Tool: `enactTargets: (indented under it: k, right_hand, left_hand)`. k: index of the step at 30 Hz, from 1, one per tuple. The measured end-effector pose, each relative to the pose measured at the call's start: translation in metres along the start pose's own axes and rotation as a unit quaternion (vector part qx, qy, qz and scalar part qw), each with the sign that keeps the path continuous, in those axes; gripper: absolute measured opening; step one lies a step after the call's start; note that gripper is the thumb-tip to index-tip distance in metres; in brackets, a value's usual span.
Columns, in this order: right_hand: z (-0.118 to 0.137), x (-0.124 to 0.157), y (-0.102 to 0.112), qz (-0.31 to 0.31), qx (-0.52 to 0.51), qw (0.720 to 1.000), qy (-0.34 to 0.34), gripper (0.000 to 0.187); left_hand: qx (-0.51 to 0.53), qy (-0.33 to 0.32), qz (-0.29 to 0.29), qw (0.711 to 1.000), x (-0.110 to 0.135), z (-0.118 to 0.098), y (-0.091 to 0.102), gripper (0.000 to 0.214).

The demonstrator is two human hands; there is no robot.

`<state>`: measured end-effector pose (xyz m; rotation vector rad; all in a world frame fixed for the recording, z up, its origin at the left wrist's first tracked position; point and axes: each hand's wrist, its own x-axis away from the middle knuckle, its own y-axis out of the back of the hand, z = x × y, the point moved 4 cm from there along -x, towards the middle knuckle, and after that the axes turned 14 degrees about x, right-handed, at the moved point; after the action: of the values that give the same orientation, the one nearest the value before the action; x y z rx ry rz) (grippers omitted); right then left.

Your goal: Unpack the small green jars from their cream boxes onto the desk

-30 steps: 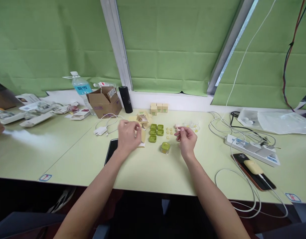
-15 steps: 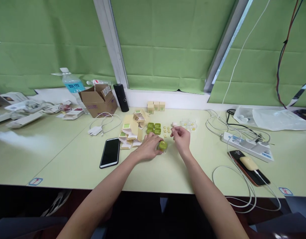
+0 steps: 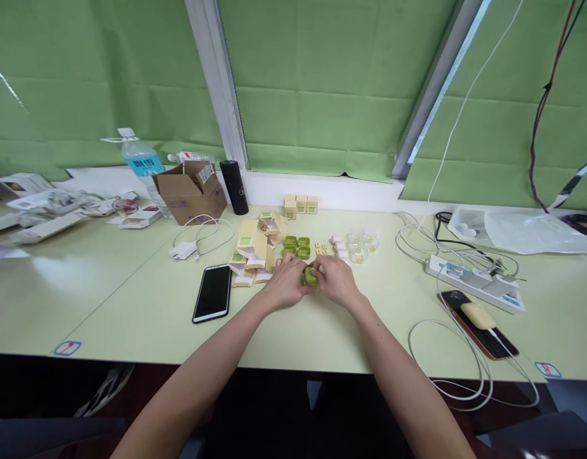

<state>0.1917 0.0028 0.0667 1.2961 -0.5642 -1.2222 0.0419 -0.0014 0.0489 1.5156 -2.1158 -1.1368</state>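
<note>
A small green-lidded jar (image 3: 311,276) sits on the pale green table (image 3: 130,299), gripped from both sides. My left hand (image 3: 287,284) closes on its left side and my right hand (image 3: 338,279) on its right, so most of the jar is hidden. Just behind lie green lids (image 3: 296,246), small yellow pieces (image 3: 323,248), pinkish white pieces (image 3: 340,245) and clear cups (image 3: 362,245). A heap of flattened cream cartons (image 3: 255,250) lies to the left of my hands.
A black phone (image 3: 213,291) lies left of my arm. Further back are three cream boxes (image 3: 300,204), a black flask (image 3: 234,186), a cardboard box (image 3: 192,192), a water bottle (image 3: 140,164) and a white charger (image 3: 184,250). A power strip (image 3: 475,280), cables and a second phone (image 3: 479,322) lie on the right.
My left hand went from the cartons to the green jar and gripped it. My right hand came down from beside the pinkish pieces and closed on the jar's other side.
</note>
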Motion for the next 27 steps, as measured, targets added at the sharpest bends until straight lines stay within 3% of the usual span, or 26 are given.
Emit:
enactTargets:
  k: [3, 8, 12, 15, 18, 20, 23, 25, 27]
  right_hand:
    - [-0.009, -0.001, 0.002, -0.05, -0.153, 0.987, -0.027, 0.008]
    - [-0.023, -0.005, -0.001, -0.11, -0.356, 0.926, -0.064, 0.013]
    - [-0.021, -0.008, -0.009, -0.086, -0.39, 0.914, -0.075, 0.022]
    - [-0.016, -0.008, -0.011, -0.073, -0.392, 0.914, -0.076, 0.028]
    - [-0.015, -0.006, -0.005, -0.085, -0.403, 0.908, -0.081, 0.032]
    - [-0.015, -0.003, 0.004, -0.095, -0.346, 0.93, -0.085, 0.025]
    - [-0.007, 0.004, 0.014, -0.043, -0.095, 0.992, -0.077, 0.008]
    - [0.003, 0.008, 0.011, 0.035, 0.058, 0.997, -0.045, 0.011]
    - [0.014, 0.012, 0.006, 0.103, 0.138, 0.985, -0.006, 0.012]
  left_hand:
    - [0.009, 0.013, -0.008, 1.0, 0.0, 0.002, -0.002, 0.031]
    - [0.041, 0.015, -0.043, 0.998, 0.002, 0.005, 0.004, 0.048]
    - [0.104, -0.036, -0.107, 0.988, 0.002, 0.005, 0.014, 0.069]
    - [0.147, -0.097, -0.11, 0.978, 0.001, 0.002, 0.014, 0.052]
    - [0.181, -0.094, -0.148, 0.968, -0.002, 0.005, 0.014, 0.037]
    - [0.209, -0.068, -0.207, 0.953, -0.003, 0.011, 0.018, 0.037]
    - [0.229, -0.034, -0.286, 0.93, -0.004, 0.021, 0.026, 0.039]
    - [0.223, -0.024, -0.316, 0.922, -0.004, 0.026, 0.03, 0.039]
    - [0.214, -0.02, -0.331, 0.919, -0.004, 0.028, 0.032, 0.039]
